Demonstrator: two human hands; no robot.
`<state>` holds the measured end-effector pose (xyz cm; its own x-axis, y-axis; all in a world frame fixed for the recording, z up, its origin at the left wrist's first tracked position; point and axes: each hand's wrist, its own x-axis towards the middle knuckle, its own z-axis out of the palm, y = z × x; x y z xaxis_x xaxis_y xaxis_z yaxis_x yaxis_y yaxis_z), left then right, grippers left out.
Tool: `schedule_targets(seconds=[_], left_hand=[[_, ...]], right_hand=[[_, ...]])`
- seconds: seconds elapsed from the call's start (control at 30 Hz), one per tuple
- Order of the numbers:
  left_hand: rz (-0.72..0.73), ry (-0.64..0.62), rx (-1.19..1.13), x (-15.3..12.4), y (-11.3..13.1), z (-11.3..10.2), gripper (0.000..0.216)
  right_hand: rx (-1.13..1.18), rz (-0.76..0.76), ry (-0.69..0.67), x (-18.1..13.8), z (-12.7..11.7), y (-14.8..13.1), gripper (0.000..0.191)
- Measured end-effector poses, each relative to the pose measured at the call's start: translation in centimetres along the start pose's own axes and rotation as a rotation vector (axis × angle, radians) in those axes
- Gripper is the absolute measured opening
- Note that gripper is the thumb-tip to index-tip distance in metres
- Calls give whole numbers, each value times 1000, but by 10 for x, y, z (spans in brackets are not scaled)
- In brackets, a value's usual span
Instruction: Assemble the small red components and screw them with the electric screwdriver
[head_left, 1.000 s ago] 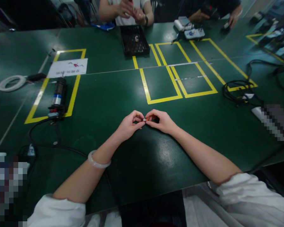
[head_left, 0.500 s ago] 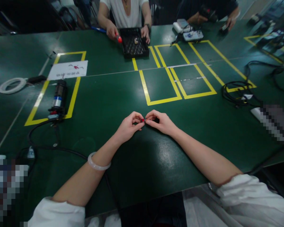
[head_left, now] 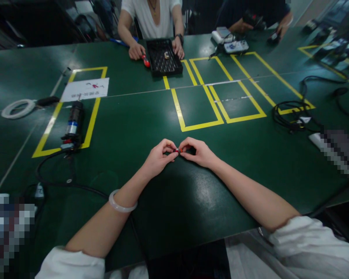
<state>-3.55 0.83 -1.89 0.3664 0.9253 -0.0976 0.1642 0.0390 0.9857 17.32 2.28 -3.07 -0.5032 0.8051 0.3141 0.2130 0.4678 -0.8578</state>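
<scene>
My left hand (head_left: 158, 158) and my right hand (head_left: 198, 152) meet over the dark green table (head_left: 168, 209), fingertips pinched together. Between them sits a tiny red and white part (head_left: 178, 150), gripped from both sides by thumbs and forefingers. It is too small to name. A pale bangle (head_left: 120, 201) circles my left wrist. Both forearms rest on the table, white sleeves at the near edge.
Yellow tape rectangles (head_left: 197, 104) mark the table ahead. A black cylindrical device (head_left: 72, 123) with cable lies left, near a white sheet (head_left: 85, 89) and a white coil (head_left: 17, 108). Black cables (head_left: 291, 112) lie right. Across, a person's hands flank a black tray (head_left: 164, 57); another person sits far right.
My hands stay pinched on the small part, barely moving. The person opposite lowered both hands from chest height to the table beside the black tray, a red item by one hand.
</scene>
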Motion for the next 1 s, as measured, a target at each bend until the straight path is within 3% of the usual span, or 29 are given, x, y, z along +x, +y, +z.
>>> schedule_targets(seconds=[0.1, 0.5, 0.77, 0.9, 1.0], left_hand=[[9, 5, 3, 0, 0, 0, 29], [42, 15, 104, 0, -3, -1, 29], [252, 64, 504, -6, 7, -2, 18], [172, 79, 447, -6, 8, -1, 20], [148, 63, 405, -6, 7, -1, 21]], right_hand=[[23, 31, 0, 0, 1, 1, 20], [-32, 28, 3, 1, 0, 0, 13], [104, 103, 20, 3, 1, -1, 12], [140, 77, 8, 2, 1, 0, 22], [121, 76, 10, 1, 2, 1, 14]])
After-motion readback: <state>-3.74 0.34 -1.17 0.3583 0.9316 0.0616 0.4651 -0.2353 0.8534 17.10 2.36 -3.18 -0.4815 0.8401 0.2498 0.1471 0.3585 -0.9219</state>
